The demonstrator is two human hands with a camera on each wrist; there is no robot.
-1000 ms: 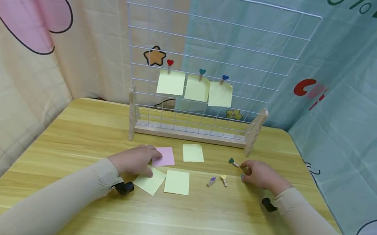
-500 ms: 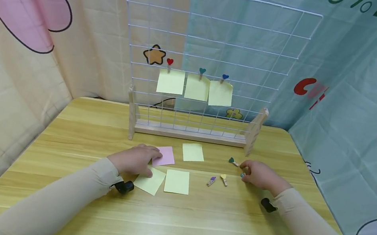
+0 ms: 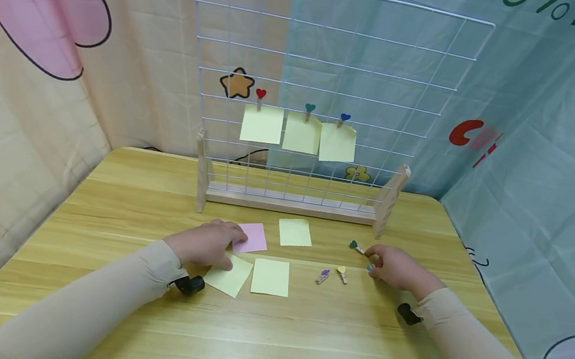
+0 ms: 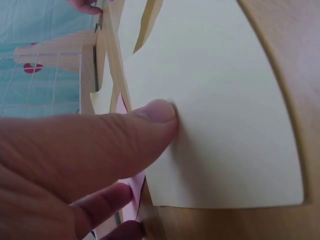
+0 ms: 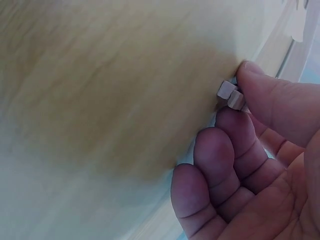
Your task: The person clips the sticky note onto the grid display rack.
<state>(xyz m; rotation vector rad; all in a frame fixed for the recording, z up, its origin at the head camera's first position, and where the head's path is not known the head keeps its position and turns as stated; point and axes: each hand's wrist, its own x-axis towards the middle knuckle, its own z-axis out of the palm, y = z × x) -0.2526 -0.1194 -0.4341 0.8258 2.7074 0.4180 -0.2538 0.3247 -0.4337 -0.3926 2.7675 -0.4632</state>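
My left hand (image 3: 207, 243) lies over two sticky notes on the table. Its thumb (image 4: 155, 112) presses on a pale yellow note (image 4: 225, 100), while the other fingers reach over a pink note (image 3: 256, 238). With thumb and fingertips my right hand (image 3: 399, 267) pinches a small wooden clothespin (image 5: 229, 94), whose teal top (image 3: 369, 268) peeks out beside the thumb. Another clothespin with a dark green heart (image 3: 353, 245) lies right at the fingers of that hand. Two more, one with a purple top (image 3: 323, 276) and one with a yellow top (image 3: 342, 274), lie left of it.
A white wire grid (image 3: 378, 85) rises from a wooden stand (image 3: 289, 207) at the back. Three yellow notes (image 3: 262, 124) hang on it from heart clothespins. Two other yellow notes (image 3: 270, 278) lie mid-table. Printed curtains (image 3: 541, 178) enclose the table.
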